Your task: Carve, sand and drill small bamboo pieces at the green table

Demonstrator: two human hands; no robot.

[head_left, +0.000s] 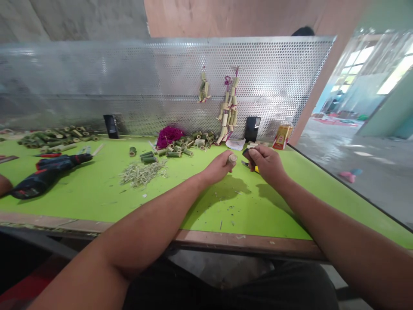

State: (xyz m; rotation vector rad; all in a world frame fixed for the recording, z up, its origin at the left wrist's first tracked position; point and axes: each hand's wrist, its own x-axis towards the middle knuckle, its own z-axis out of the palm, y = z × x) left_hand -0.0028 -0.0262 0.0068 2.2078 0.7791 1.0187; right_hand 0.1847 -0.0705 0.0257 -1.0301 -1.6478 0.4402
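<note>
Above the green tabletop, my left hand (pixel 221 167) is closed around a short bamboo piece (pixel 232 158), whose pale round end faces up and to the right. A small gap to the right, my right hand (pixel 267 162) pinches a small dark flat-looking object (pixel 247 153); its kind is not clear. Partly hidden under that hand lies a yellow utility knife (pixel 256 169), its blade pointing left. Bits of dark and pale debris (pixel 230 211) are scattered on the tabletop below both hands.
Cut bamboo pieces (pixel 174 153), magenta cord (pixel 169 137) and shavings (pixel 142 173) lie left of my hands. Further left is a cordless drill (pixel 48 172). Strung bamboo (pixel 229 107) hangs on the perforated metal panel (pixel 129 86). A phone (pixel 252 128) and a bottle (pixel 284 134) stand behind.
</note>
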